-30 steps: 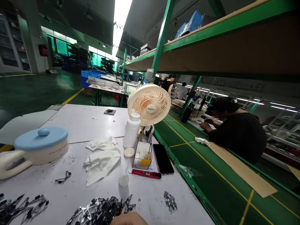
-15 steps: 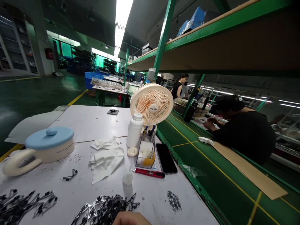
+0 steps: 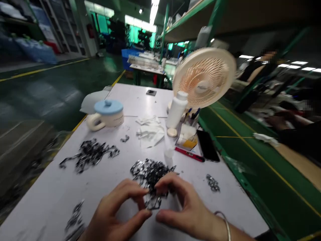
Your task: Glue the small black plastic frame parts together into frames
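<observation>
On the near part of the white table, both my hands reach in from the bottom over a pile of small black and silver metal clip-like parts. My left hand has its fingers curled towards the thumb, close to a dark part at the pile's near edge; blur hides what is between the tips. Facing it, my right hand curves with thumb and forefinger well apart and nothing visible between them. A second pile of such parts lies further left, and a smaller group sits beside my left wrist.
Small silver pieces lie to the right. Beyond the pile are crumpled white tissue, a red cutter knife, a phone, a white bottle and a fan. A blue-lidded pot stands left. A co-worker sits right.
The view has swung right to left and downward, so the table shows more fully. Both hands are now in view over the pile; before, only part of one hand showed at the bottom edge.
</observation>
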The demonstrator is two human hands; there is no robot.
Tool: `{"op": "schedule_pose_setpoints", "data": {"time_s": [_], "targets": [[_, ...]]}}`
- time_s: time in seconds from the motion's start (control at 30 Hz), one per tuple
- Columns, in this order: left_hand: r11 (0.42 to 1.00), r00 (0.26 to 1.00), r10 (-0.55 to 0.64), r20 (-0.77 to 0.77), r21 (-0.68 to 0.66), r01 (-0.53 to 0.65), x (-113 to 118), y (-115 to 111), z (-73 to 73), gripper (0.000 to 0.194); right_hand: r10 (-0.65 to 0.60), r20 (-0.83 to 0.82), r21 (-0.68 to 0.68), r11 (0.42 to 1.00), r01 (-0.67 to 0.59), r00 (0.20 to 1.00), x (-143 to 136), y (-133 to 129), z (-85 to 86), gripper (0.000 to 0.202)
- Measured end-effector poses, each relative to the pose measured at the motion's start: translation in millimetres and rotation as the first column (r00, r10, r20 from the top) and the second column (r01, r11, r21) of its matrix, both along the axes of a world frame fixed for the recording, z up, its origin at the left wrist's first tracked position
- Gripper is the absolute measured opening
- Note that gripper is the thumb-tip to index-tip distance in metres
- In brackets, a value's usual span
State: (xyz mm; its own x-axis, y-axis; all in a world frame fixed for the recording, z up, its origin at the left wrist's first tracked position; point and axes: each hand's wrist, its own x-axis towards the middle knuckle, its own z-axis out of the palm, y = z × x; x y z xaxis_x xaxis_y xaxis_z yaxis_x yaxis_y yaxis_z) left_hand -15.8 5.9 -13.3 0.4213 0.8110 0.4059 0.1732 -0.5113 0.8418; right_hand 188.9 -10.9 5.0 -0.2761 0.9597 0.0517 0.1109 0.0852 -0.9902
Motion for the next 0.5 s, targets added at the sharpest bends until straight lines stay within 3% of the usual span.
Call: {"op": "schedule_pose_setpoints", "data": {"time_s": [0.13, 0.4, 0.5], "targets": [[0.989, 0.994, -0.073, 0.077, -0.12, 0.082, -1, -1, 4.3, 0.029, -0.023, 0.144, 0.255, 0.967, -0.015, 0.989, 4, -2, 0.4, 0.03], [0.976, 0.993, -0.096, 0.07, -0.188, 0.108, 4, 0, 7.6, 0.024, -0.109, 0.193, 0.369, 0.929, 0.03, 0.975, 6, -3, -3.2, 0.033], [0.944, 0.989, -0.129, 0.073, -0.295, 0.145, 3, 1, 12.0, 0.028, -0.11, 0.235, 0.429, 0.903, -0.001, 0.966, 6, -3, -1.4, 0.032]]}}
